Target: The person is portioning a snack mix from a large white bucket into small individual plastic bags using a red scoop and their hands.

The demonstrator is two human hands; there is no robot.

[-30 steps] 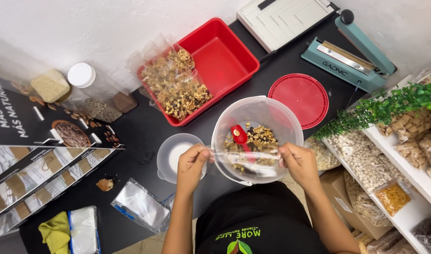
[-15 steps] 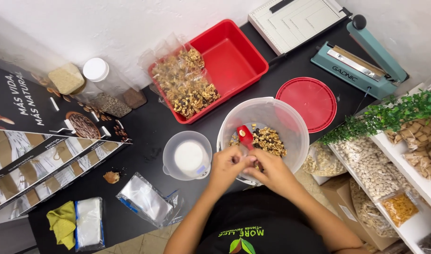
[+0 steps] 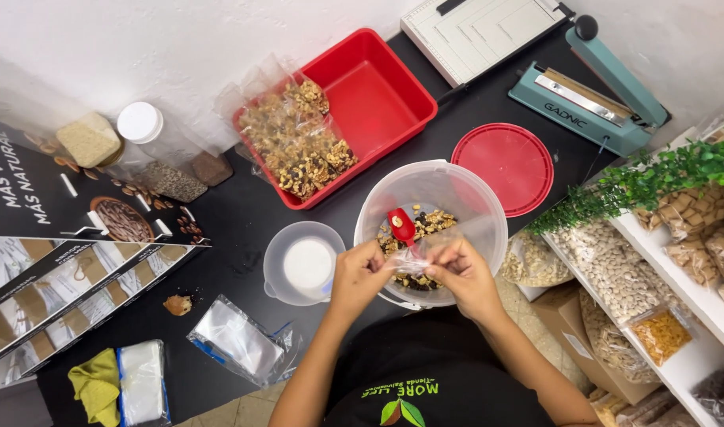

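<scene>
A small clear bag [image 3: 412, 267] holding a nut mix is pinched between the fingers of both hands, over the near rim of a big clear plastic bowl [image 3: 465, 194]. The left hand [image 3: 360, 273] grips the bag's left edge with thumb and fingers pressed together; the right hand [image 3: 462, 273] pinches the right edge the same way. Just beyond the fingers, inside the bowl, a red scoop [image 3: 401, 225] lies on loose nuts. Left of the left fingers stands a clear measuring cup [image 3: 305, 262] on the black desk [image 3: 235, 221]. Farther beyond sit a round red lid [image 3: 513, 168] and a red tub [image 3: 378, 95] with filled nut bags [image 3: 294, 142]. Near the left elbow lies a stack of empty bags [image 3: 237, 340].
</scene>
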